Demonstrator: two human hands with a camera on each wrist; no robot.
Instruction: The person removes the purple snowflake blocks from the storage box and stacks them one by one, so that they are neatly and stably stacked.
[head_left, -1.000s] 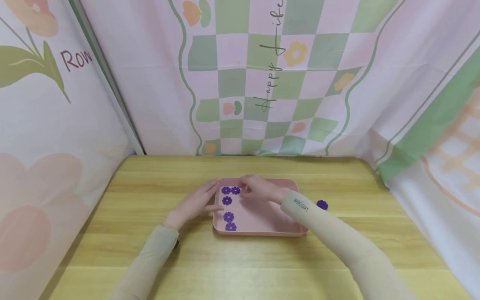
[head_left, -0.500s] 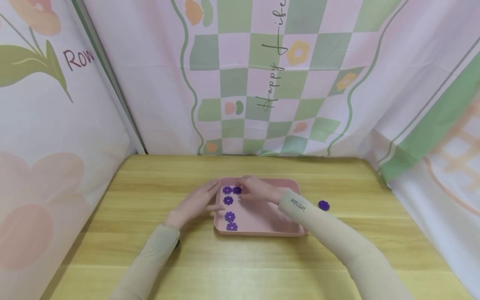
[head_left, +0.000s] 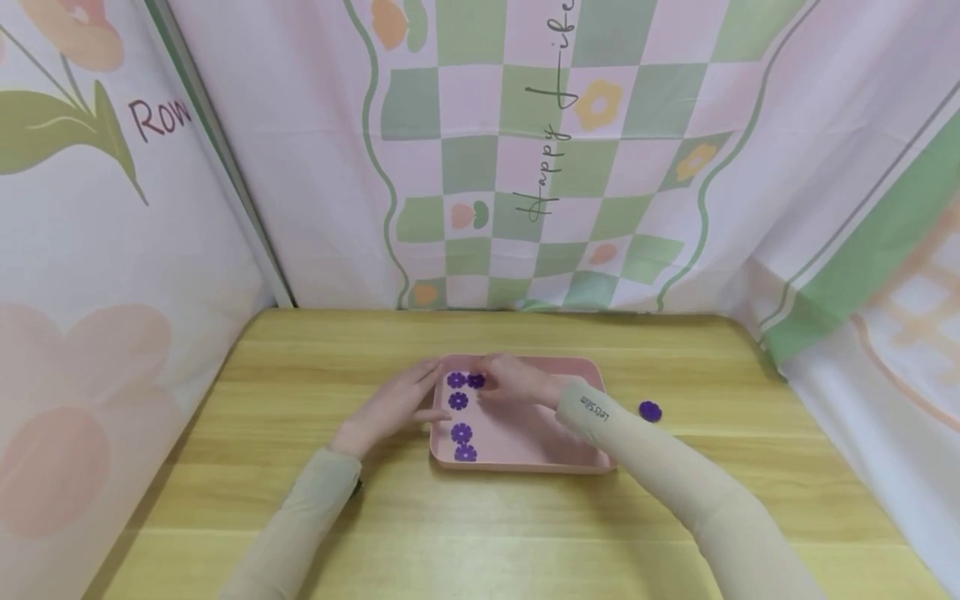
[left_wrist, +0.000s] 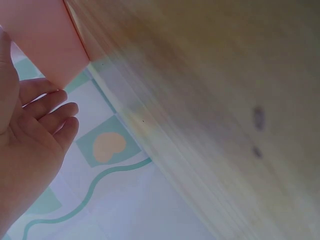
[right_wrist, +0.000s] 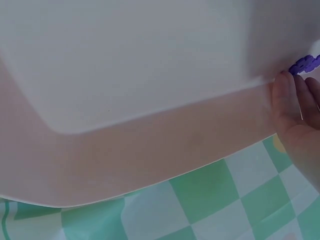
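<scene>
A pink tray (head_left: 525, 463) lies on the table in the head view. Purple flower-shaped discs run down its left side: two at the near end (head_left: 465, 452), one (head_left: 458, 401) farther back, and one in the back left corner (head_left: 456, 380). Beside the corner one, touching it, is another purple disc (head_left: 476, 381), which my right hand (head_left: 517, 379) pinches at its edge. The right wrist view shows fingertips against this purple disc (right_wrist: 302, 65). My left hand (head_left: 393, 404) rests on the tray's left rim, fingers fairly straight and thumb reaching over the inside.
One more purple disc (head_left: 650, 411) lies on the wooden table (head_left: 360, 542), right of the tray and beyond the right forearm. A patterned curtain (head_left: 525, 167) hangs behind the table, with more cloth at both sides.
My right hand has shifted very slightly left over the disc it pinches. The left hand stays on the rim. The whole head view has drifted a little.
</scene>
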